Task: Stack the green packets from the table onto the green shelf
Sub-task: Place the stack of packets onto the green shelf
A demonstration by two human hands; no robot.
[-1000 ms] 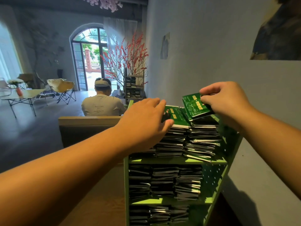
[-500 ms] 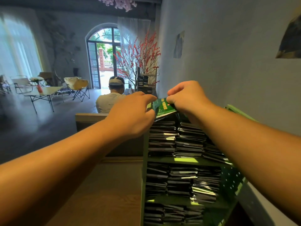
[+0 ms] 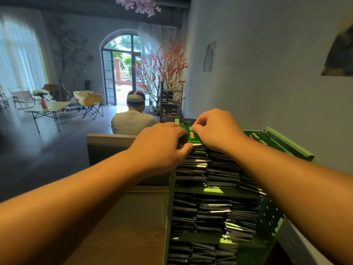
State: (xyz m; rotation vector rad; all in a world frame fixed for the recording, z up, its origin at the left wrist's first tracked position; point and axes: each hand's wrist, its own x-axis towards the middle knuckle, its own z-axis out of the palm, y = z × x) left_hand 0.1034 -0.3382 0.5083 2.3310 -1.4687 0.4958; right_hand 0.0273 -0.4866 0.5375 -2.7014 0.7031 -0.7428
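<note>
Centrally in the frame, two bare forearms reach forward from the lower corners and meet over a green shelf (image 3: 292,148) that fills the lower right. The left hand (image 3: 162,148) curls its fingers round the near left edge of a green packet (image 3: 192,135) lying on top of the leftmost pile on the upper tier. The right hand (image 3: 217,129) comes over from the right, its fingertips bent down and pinching the same packet along its far right side, so both hands grip it together. The packet lies nearly flat, its printed face up, touching the dark pile of stacked packets (image 3: 193,167) beneath it.

Further right on the top tier, another green packet (image 3: 261,138) lies face up against the shelf's raised rim. Below, two more tiers hold tight rows of dark stacks. A wooden worktop (image 3: 122,236) runs along the lower centre, just left of the shelf.

Beyond it, in the middle of the frame, a seated person (image 3: 133,119) is seen from behind. A red-blossomed branch arrangement (image 3: 162,67) stands right of an arched glass door (image 3: 120,67), and folding chairs (image 3: 87,102) sit at the left.
</note>
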